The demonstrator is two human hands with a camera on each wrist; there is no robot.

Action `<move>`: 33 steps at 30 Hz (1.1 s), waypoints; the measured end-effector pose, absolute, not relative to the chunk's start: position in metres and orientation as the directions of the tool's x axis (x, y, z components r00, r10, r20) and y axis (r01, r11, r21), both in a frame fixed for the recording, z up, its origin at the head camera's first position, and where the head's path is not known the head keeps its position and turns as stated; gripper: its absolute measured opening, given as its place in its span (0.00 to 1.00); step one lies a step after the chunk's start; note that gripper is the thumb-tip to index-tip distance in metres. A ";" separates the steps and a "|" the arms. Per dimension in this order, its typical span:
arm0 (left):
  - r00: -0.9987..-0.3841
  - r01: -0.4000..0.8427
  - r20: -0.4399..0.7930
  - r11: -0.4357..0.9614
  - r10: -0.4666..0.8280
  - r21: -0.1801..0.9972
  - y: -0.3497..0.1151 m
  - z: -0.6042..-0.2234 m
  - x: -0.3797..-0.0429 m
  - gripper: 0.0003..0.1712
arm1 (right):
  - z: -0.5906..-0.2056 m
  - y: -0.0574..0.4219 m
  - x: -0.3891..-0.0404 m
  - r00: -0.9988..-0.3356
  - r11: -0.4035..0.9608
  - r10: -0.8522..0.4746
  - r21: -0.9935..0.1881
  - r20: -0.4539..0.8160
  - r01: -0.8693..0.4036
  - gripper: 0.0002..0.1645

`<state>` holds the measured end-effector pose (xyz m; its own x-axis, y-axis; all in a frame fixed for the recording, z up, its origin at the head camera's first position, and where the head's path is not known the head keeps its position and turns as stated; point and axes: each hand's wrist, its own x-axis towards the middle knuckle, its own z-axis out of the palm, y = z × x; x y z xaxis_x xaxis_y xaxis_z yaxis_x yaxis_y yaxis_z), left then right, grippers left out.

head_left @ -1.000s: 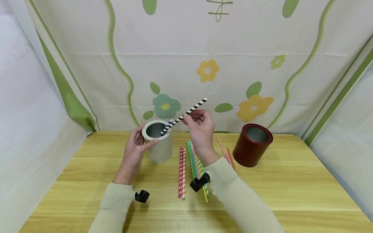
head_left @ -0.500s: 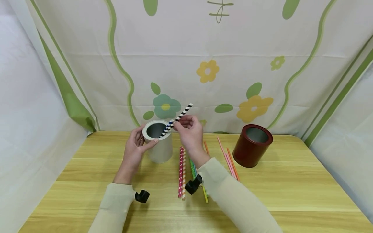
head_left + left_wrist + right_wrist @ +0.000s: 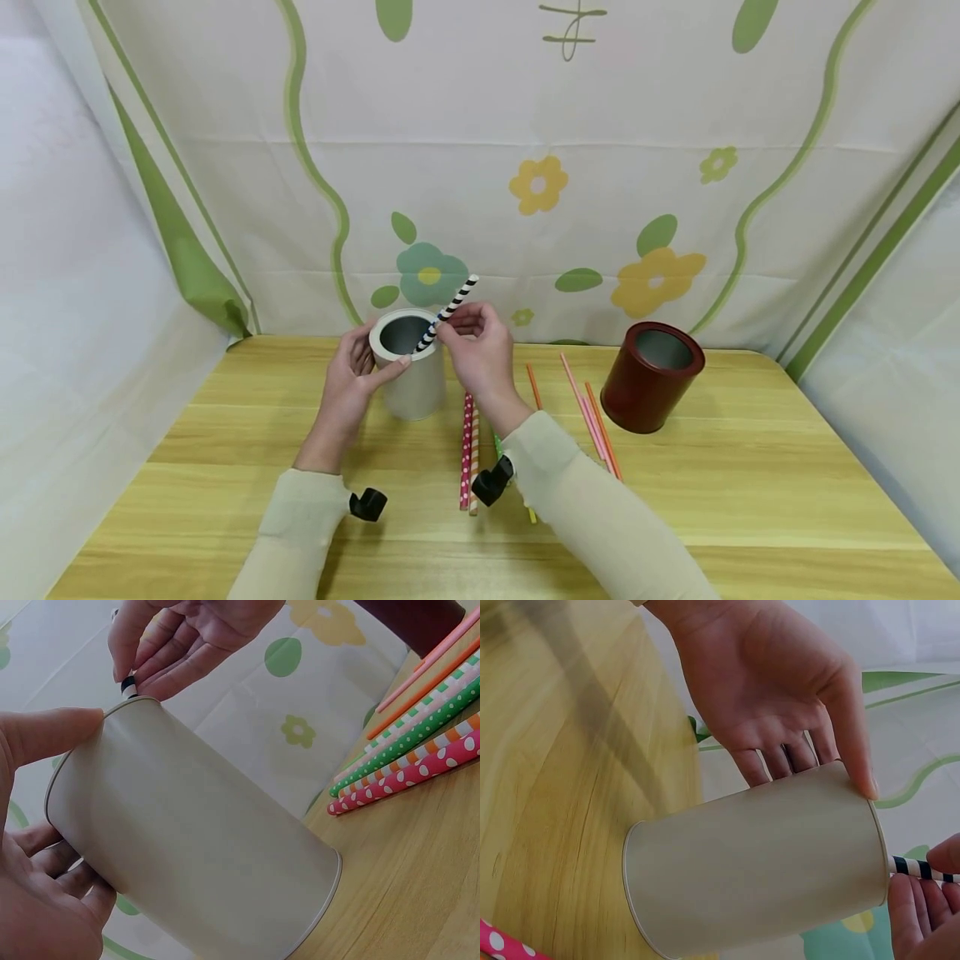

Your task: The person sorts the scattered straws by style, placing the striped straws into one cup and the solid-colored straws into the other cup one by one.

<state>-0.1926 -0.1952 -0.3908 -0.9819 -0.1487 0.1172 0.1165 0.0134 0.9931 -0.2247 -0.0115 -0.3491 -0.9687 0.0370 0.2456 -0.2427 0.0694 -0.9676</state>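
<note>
A white can [image 3: 414, 392] stands on the table at centre left. My left hand [image 3: 347, 396] grips it from the left, thumb at the rim and fingers round the side. A black-and-white striped paper straw [image 3: 461, 295] leans across the can's mouth, its lower end inside. My right hand [image 3: 483, 350] pinches this straw just beyond the rim. In the left wrist view, only a short bit of the striped straw [image 3: 129, 687] shows between the fingertips and the rim. A blue-striped straw in the can is almost hidden behind it.
Right of the white can lie a pink dotted straw [image 3: 465, 467] and an orange-striped straw [image 3: 474, 467]. Green dotted straws [image 3: 420, 735] lie partly under my right arm. Thin pink straws [image 3: 581, 402] and orange straws [image 3: 602, 429] lie near a dark red can [image 3: 637, 392].
My right hand has moved left and slightly down, bringing the black-and-white straw closer to the white can and deeper into its mouth. My left hand keeps its hold.
</note>
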 end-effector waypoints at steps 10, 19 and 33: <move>-0.983 0.112 0.112 0.011 -0.147 0.994 -0.195 -0.391 -0.192 0.50 | -0.349 -0.011 -0.221 -0.969 0.065 0.039 -0.969 0.242 -0.240 0.14; -0.982 0.120 0.119 0.001 -0.147 0.993 -0.194 -0.393 -0.194 0.49 | -0.352 -0.011 -0.222 -0.971 0.035 0.038 -0.971 0.236 -0.235 0.14; -0.983 0.113 0.115 0.025 -0.143 0.993 -0.194 -0.393 -0.193 0.50 | -0.355 -0.004 -0.218 -0.980 -0.030 0.020 -0.980 0.198 -0.199 0.15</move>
